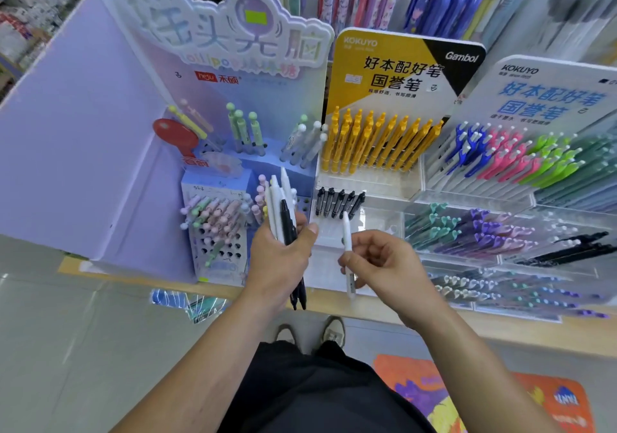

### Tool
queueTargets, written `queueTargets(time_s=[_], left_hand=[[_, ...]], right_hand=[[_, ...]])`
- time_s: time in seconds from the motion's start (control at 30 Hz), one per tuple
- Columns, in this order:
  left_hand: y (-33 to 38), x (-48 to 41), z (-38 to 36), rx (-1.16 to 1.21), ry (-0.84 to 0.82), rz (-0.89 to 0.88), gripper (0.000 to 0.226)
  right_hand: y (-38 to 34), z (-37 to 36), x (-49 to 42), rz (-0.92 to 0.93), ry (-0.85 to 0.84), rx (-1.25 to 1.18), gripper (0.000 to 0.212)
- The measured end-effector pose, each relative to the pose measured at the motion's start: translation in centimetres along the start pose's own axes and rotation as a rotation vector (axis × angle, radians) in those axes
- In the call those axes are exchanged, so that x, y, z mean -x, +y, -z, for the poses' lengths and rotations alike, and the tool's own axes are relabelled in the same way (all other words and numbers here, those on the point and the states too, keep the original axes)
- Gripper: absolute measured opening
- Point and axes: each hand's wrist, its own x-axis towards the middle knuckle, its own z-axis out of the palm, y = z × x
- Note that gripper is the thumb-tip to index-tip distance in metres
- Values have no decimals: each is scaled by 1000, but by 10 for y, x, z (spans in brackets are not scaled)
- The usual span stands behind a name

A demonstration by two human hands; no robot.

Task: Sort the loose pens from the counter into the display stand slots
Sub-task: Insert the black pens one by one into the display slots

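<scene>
1. The purple stand [83,132] takes up the ten o'clock side of the counter [534,336], with pastel pens standing in its holes.
2. The yellow stand [384,65] rises at twelve o'clock. It has yellow pens [377,142] in the upper tier and a short row of black pens [340,202] in the tier below.
3. A clear rack [467,195] at three o'clock holds coloured pens lying in trays.
4. The left hand [280,259], near the middle, is curled tight round a bundle [282,205] of white and black pens. The bundle is upright, its tops pointing to twelve o'clock, in front of the purple stand's right edge.
5. The right hand [384,262], at three o'clock of the left, pinches one white pen [347,235] between thumb and forefinger, its other fingers loosely bent. That pen stands upright, with its top just at six o'clock of the black pens.
</scene>
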Motion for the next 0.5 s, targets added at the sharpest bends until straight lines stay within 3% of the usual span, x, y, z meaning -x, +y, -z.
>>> queueTargets(time_s=[0.1,0.2,0.37,0.5], left_hand=[[-1,6,14,-34,-110,23,10],[-7,10,23,-79,-202,31,15],[-15,11,31,-69,-231,37,12],[-21,13,35,-65,-236,74,12]], right_hand=[[-5,-14,8,-43,64,-166,30],[-8,-31,18,2,80,-274,17],[3,-49,29,61,-48,-340,40],[11,-50,24,112,174,-84,5]])
